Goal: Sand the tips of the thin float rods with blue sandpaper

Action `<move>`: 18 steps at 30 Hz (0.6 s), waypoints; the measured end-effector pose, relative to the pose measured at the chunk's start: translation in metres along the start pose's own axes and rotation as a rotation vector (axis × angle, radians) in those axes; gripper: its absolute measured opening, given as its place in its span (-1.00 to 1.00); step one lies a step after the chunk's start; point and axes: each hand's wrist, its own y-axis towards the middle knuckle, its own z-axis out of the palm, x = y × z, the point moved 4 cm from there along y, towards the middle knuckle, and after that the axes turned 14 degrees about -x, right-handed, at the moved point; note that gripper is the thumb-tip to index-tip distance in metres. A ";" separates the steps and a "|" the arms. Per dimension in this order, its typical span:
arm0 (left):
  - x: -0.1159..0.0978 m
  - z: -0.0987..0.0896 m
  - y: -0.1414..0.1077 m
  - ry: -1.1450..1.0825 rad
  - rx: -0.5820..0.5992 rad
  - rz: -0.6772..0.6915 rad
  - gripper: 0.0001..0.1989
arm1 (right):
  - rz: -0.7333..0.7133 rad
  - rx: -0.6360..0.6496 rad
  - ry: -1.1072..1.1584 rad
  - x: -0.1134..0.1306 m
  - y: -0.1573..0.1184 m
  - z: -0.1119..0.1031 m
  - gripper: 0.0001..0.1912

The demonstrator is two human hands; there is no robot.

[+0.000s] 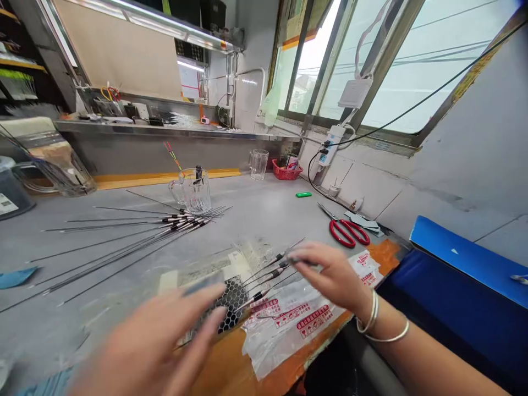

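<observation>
Many thin black rods [181, 221] laid out, few more at hands

Main bunch lies left on the grey bench [256, 203]; a few more sit just by a black mesh sheet [231, 297], below the right hand [330, 275], fingers [307, 258] half curled, hold unclear. Left hand [157, 335] blurred, open, nothing seen in it. Plastic bag [289, 324] has red print, too small to read

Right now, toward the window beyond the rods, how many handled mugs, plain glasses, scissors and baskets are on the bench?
Handled glass mugs: 1
Plain drinking glasses: 1
Red-handled scissors: 1
Red baskets: 1
Total: 4
</observation>
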 end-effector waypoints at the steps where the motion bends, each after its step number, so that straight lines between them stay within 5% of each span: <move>1: -0.008 0.014 0.005 0.016 0.093 0.035 -0.70 | -0.084 0.085 -0.032 0.002 -0.004 0.010 -0.82; 4: -0.027 0.058 0.011 0.125 0.438 0.033 -0.65 | -0.218 0.220 -0.093 0.003 -0.009 0.030 -0.79; 7: -0.037 0.081 0.011 0.156 0.574 0.004 -0.69 | -0.224 0.276 -0.046 0.003 -0.005 0.032 -0.80; 13: -0.034 0.077 0.005 0.147 0.606 0.035 -0.63 | -0.216 0.469 -0.022 0.005 -0.008 0.030 -0.82; 18: -0.032 0.074 0.000 0.115 0.358 0.225 -0.64 | -0.195 0.451 -0.003 0.007 -0.013 0.034 -0.78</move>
